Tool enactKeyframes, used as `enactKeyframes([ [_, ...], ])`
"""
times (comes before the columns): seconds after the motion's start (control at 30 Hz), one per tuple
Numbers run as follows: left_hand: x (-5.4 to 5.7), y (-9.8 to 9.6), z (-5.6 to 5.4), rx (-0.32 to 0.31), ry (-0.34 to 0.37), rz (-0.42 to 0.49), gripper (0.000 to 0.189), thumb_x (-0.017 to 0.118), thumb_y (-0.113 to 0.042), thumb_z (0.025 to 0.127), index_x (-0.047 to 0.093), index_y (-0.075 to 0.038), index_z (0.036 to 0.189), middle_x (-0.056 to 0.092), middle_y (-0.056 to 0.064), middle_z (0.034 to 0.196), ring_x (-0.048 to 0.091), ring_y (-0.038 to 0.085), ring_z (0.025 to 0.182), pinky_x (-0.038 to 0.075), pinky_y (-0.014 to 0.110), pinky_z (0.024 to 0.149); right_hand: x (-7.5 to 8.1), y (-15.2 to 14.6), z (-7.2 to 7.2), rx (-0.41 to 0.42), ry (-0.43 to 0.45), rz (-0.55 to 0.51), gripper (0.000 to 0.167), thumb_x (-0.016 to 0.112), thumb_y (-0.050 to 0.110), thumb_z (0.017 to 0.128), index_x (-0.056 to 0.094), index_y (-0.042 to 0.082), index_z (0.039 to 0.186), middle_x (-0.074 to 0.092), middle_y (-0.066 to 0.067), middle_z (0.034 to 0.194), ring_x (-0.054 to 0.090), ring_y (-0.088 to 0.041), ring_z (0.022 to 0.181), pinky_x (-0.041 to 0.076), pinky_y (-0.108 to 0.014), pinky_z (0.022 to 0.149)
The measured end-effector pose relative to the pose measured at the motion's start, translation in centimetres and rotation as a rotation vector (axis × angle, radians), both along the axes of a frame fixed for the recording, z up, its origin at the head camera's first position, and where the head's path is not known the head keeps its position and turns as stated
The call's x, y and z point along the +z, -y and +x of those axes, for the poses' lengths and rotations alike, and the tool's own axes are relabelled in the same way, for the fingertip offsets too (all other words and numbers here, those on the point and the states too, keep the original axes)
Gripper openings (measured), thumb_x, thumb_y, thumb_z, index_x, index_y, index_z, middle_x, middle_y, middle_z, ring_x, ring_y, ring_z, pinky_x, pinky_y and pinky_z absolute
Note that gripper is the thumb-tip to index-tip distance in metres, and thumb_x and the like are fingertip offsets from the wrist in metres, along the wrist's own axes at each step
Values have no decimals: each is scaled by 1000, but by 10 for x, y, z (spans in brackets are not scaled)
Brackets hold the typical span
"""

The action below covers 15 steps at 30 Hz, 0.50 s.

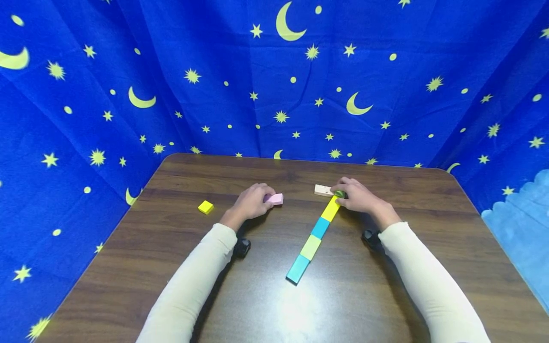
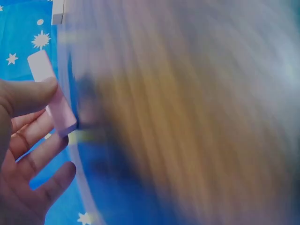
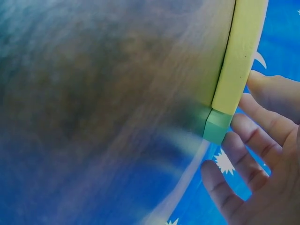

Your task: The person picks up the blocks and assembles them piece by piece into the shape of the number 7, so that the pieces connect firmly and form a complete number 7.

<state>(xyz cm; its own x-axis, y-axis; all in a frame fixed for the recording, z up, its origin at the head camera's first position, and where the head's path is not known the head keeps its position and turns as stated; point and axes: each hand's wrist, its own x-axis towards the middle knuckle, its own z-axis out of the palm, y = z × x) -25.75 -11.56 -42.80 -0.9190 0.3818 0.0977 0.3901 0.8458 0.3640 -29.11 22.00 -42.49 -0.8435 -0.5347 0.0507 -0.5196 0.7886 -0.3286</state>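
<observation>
My left hand (image 1: 253,201) pinches a pink rectangular block (image 1: 276,199) between thumb and fingers; the left wrist view shows the thumb across the block (image 2: 61,110). My right hand (image 1: 357,194) is at the far end of a slanting row of blocks, its thumb and fingers around a green block (image 1: 340,194), partly hidden by them. The green block (image 3: 218,126) touches the end of a yellow block (image 3: 239,56). Nearer along the row lie a blue block (image 1: 320,228), a light green block (image 1: 310,247) and a turquoise block (image 1: 298,269).
A cream block (image 1: 323,190) lies left of my right fingertips. One small yellow block (image 1: 206,207) sits apart at the left of the brown wooden table (image 1: 171,267). Behind the table hangs a blue curtain (image 1: 240,57) with moons and stars.
</observation>
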Motion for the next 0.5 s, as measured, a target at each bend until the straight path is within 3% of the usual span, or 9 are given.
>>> enactKeyframes([
  [0.3,-12,-28,-17,85,14,65,26,73,-17,86,72,-12,112,69,4,115,62,25,109,52,41,93,-2,-1,1,-3,3,2,35,66,13,90,67,4,124,60,-20,123,54,-39,114,46,-57,101],
  [0.5,-12,-39,-25,122,24,91,28,72,-18,87,72,-14,115,69,4,117,61,27,111,51,42,94,0,-1,1,-5,4,12,36,65,14,91,66,5,126,60,-20,124,54,-38,114,46,-57,100],
])
